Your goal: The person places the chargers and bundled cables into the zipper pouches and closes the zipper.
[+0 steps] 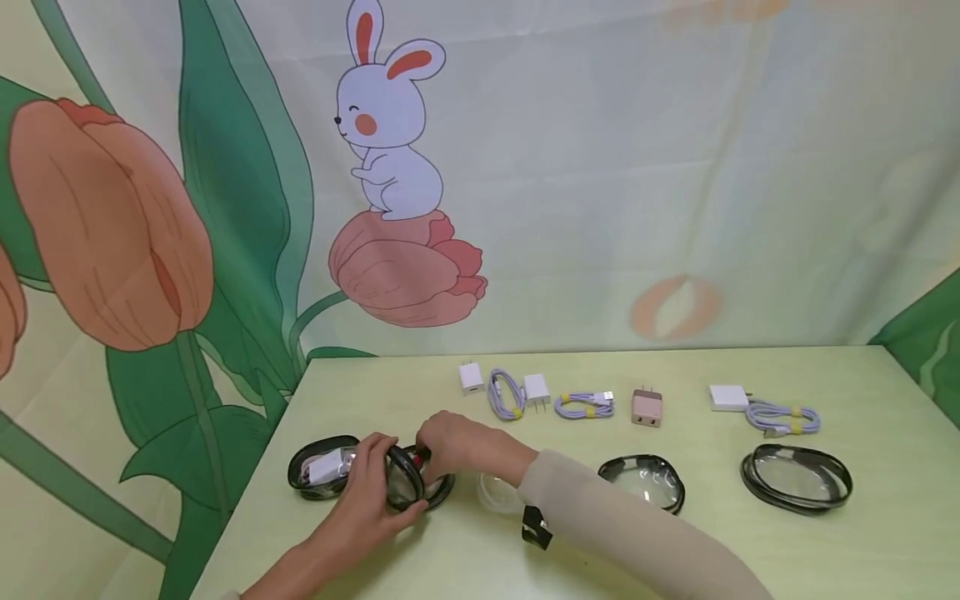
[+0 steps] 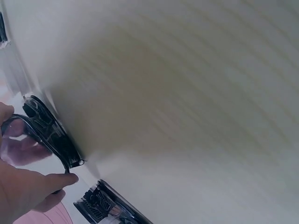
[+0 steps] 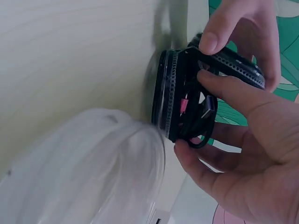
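Holding the black zip case at lower left of the frame, we kept our left hand curled round its lid and our right hand pinching the rim. We judged a steady lid would let the cable tuck inside on the tabletop.

**Sleeve and strap**

The person's right arm wears a long, soft beige fabric sleeve reaching to the wrist. A black strap with a buckle wraps that forearm. The left arm is unsleeved; both hands are ungloved.
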Available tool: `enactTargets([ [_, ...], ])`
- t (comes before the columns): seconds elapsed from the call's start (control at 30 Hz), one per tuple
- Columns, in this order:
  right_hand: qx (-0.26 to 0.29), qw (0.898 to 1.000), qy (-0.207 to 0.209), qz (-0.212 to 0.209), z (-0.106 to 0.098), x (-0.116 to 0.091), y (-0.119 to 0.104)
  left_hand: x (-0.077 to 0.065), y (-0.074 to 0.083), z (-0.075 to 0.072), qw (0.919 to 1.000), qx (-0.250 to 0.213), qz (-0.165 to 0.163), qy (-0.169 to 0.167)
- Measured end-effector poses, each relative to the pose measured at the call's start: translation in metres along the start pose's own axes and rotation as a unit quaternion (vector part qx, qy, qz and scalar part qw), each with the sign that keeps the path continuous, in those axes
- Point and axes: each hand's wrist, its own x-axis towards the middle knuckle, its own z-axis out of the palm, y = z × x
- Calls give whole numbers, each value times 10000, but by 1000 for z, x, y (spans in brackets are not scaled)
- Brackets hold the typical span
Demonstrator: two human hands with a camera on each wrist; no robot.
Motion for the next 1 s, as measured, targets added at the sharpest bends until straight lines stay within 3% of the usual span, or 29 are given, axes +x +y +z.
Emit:
enactTargets([
  [0.23, 104, 9999, 93, -86, 7, 6, -2, 0, 0, 2, 9999, -146, -1, -30],
  [0.5, 728, 9969, -258, -165, -1, -1, 6, 1, -3, -1, 9999, -89, -102, -87],
  [0.63, 468, 9987, -62, -177, 3, 1, 5, 1, -5, -2, 10000, -76, -39, -33],
  [0.83, -176, 9986, 478, 156, 17, 4, -4, 2, -7, -1, 9999, -6, 110, 18],
  [1.0, -318, 9979, 480, 290, 22, 2, -6, 1, -7, -1, 10000, -79, -16, -39],
])
